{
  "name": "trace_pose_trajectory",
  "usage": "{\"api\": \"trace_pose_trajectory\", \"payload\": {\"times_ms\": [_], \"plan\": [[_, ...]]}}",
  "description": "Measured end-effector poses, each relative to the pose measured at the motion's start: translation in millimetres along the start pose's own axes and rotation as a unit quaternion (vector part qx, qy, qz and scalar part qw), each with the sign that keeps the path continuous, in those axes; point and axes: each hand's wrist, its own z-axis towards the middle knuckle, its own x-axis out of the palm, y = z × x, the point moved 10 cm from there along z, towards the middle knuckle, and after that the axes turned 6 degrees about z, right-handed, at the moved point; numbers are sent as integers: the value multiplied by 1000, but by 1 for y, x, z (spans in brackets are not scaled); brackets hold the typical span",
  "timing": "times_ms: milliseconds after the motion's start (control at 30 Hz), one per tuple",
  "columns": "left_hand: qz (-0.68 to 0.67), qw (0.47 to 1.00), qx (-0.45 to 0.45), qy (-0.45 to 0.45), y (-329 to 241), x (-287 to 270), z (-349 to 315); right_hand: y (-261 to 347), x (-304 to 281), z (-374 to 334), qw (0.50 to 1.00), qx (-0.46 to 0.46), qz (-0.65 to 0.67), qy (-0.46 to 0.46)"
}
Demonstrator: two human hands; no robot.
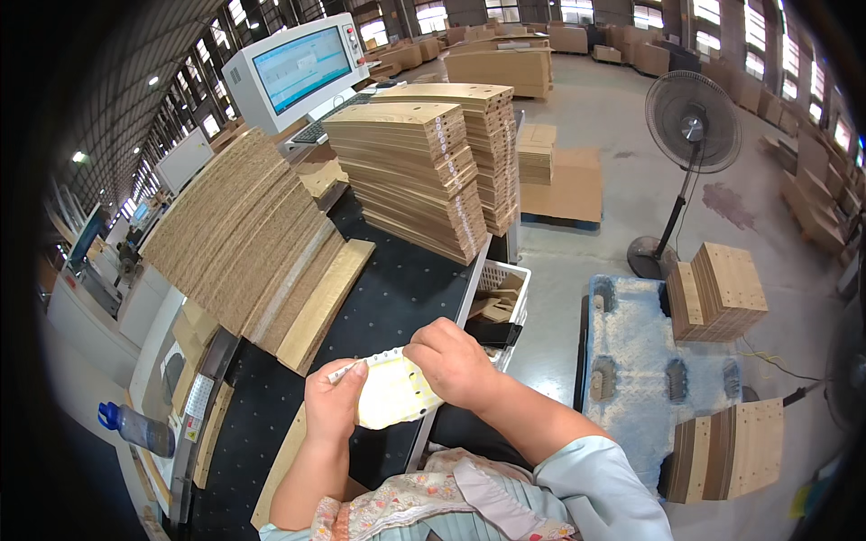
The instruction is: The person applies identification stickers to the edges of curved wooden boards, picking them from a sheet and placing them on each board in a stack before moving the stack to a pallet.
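Sheet (386,397) before boards (401,167), pallet (627,338) right

You wear a pale blue top (622,509), its loose right sleeve (586,464) ending near your elbow. Across your front lies a cream floral cloth (406,498) scattered with orange and pink blossoms, beside a plain, pale grey folded strip (492,491). Your left hand (332,401) and right hand (451,365) are bare, as are your forearms (537,424)

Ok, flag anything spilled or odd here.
A dark reddish patch marks the grey floor, right of the standing fan's pole. It looks like a stain against paler surroundings; I can't tell whether it's wet.
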Motion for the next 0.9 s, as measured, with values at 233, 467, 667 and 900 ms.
{"api": "trace_pose_trajectory", "payload": {"times_ms": [233, 467, 667, 900], "plan": [[-74, 994, -73, 39, 9, 22, 20, -16, -10, -5, 999, -9, -10, 30], [17, 991, -32, 126, -36, 52, 109, -154, -77, -2, 870, 341, 317, -163], [328, 835, 389, 209, -164, 128, 187, -306, -142, 71, 746, 330, 488, -311], [475, 738, 418, 233, -164, 182, 240, -387, -163, 120, 777, 310, 452, -309]]}}
